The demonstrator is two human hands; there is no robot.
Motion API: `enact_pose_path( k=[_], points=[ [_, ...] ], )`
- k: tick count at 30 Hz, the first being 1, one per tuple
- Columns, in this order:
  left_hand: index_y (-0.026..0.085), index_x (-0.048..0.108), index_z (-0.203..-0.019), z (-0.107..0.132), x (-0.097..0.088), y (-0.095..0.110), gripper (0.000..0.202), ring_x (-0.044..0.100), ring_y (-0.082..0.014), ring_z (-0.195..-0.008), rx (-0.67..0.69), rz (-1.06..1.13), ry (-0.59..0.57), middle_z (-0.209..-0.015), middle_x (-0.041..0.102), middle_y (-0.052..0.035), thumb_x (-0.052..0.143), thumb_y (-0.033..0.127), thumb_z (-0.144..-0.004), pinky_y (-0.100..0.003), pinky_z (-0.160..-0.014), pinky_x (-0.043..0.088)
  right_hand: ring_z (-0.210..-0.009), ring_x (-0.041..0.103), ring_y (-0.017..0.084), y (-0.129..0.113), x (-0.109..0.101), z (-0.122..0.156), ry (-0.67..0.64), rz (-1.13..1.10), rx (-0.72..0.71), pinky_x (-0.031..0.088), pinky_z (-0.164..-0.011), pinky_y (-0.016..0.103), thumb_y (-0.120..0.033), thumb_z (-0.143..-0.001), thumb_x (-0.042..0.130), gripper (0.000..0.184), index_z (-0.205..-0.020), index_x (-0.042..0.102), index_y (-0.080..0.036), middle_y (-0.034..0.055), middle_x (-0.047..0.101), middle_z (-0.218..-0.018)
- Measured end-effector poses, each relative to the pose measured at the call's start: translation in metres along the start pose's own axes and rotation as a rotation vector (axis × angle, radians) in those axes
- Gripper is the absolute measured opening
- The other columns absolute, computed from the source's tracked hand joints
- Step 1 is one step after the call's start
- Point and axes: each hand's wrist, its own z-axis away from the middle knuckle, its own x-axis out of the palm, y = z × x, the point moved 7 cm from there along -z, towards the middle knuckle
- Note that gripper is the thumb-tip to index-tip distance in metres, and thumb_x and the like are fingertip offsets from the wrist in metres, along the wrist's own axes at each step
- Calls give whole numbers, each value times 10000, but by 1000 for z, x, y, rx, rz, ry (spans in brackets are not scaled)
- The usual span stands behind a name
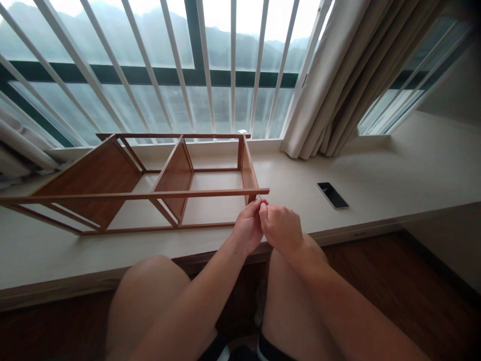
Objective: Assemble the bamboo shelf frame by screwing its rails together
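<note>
A brown wooden shelf frame [150, 195] lies on its side on the pale window ledge [376, 175]. My left hand [248, 226] and my right hand [280, 226] are pressed together at the frame's near right corner. Both are closed in a pinch around a small metal piece [258, 196], whose tip shows just above the fingers against the end of the front rail. What the piece is I cannot make out.
A black phone [332, 195] lies flat on the ledge to the right. Beige curtains [338, 90] hang at the back right; white window bars [176, 65] stand behind the frame. My knees [150, 281] are below the ledge's front edge, over dark wooden floor [394, 271].
</note>
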Motion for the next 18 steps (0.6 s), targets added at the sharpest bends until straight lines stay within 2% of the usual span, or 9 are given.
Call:
enact_pose_path(
  k=[5,8,10,13,18],
  points=[
    [122,674,-771,-1,-3,6,158,588,-87,-655,73,-109,29,-717,645,-6,763,238,-713,-202,-680,438,-694,681,240,1,7,-3,11,-81,31,417,-652,310,-299,-961,319,472,-764,724,-159,142,741,-771],
    [127,680,-771,0,-4,11,194,581,-91,-661,131,-194,47,-726,643,-7,782,272,-690,-207,-670,438,-701,658,234,4,13,-4,41,-266,70,413,-660,312,-288,-950,310,471,-689,681,-161,145,727,-743],
    [128,688,-778,2,-3,15,208,570,-86,-656,162,-255,52,-728,637,-7,783,291,-691,-199,-641,432,-680,629,216,7,19,-4,74,-491,113,411,-648,304,-300,-944,308,465,-612,610,-179,123,698,-685],
    [123,692,-766,6,-2,23,225,524,-73,-576,195,-371,74,-657,606,2,771,322,-698,-185,-545,396,-549,528,161,6,34,-1,92,-947,216,391,-550,269,-344,-919,346,419,-538,467,-217,34,571,-536],
    [123,675,-717,14,0,39,233,483,-79,-437,220,-615,161,-524,562,9,739,347,-703,-183,-416,334,-376,265,89,-11,66,10,54,-1698,528,228,-363,208,-365,-850,429,358,-538,302,-242,-84,285,-433]
  ],
)
